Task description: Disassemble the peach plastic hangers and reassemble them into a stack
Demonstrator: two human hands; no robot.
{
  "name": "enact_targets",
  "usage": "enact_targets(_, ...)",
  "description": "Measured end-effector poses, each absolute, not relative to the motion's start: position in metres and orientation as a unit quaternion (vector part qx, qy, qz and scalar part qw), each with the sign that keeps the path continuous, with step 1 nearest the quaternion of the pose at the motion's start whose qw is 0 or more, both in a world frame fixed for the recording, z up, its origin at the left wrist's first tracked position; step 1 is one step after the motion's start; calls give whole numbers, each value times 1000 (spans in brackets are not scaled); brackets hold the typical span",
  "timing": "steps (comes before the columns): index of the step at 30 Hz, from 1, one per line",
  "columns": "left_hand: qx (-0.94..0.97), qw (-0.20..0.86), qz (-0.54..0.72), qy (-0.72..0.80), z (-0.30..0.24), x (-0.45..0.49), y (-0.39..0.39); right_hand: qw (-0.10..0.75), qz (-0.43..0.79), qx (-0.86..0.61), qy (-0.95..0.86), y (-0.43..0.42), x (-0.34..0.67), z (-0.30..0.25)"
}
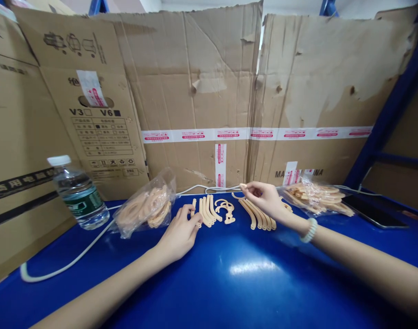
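My left hand (181, 229) is at the left end of a row of curved, pale wooden strips (206, 211), its fingers closed around the leftmost strip (194, 204). My right hand (265, 197) is raised over a second group of curved strips (259, 215). Between its thumb and fingers it pinches a small pale wooden piece (243, 186), mostly covered by the fingertips. Several C-shaped and small wooden pieces (228, 211) lie between the two groups. My right wrist and forearm partly hide the strips behind them.
Clear bags of wooden pieces lie at left (143, 205) and right (313, 195). A water bottle (80, 194) stands far left, and a dark phone (375, 212) lies far right. A white cable (63, 269) crosses the blue table (209, 283). Cardboard (195, 100) walls the back.
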State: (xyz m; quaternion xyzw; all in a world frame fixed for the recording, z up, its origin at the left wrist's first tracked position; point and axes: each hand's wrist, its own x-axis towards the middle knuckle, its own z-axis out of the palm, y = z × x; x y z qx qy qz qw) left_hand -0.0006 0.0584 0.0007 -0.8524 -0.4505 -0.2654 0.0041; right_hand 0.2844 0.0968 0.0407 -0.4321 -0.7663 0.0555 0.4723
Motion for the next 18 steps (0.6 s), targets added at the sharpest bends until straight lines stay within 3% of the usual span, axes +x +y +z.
enact_targets(3,-849,-2,-279,-448,8,9,50,514,147,-456,-711,61,282,40)
enact_targets(6,-852,-90,-334,-393,18,26,29,544,443,-436,-563,23,272,40)
enact_targets(8,-842,-171,-367,-356,22,38,14,544,546,-407,-491,4,266,38)
enact_targets(13,-734,-429,-379,-366,19,57,-7,531,661,-320,-422,-13,260,26)
enact_targets(18,-647,-512,-401,-399,8,60,-2,507,704,-274,-416,-11,264,17)
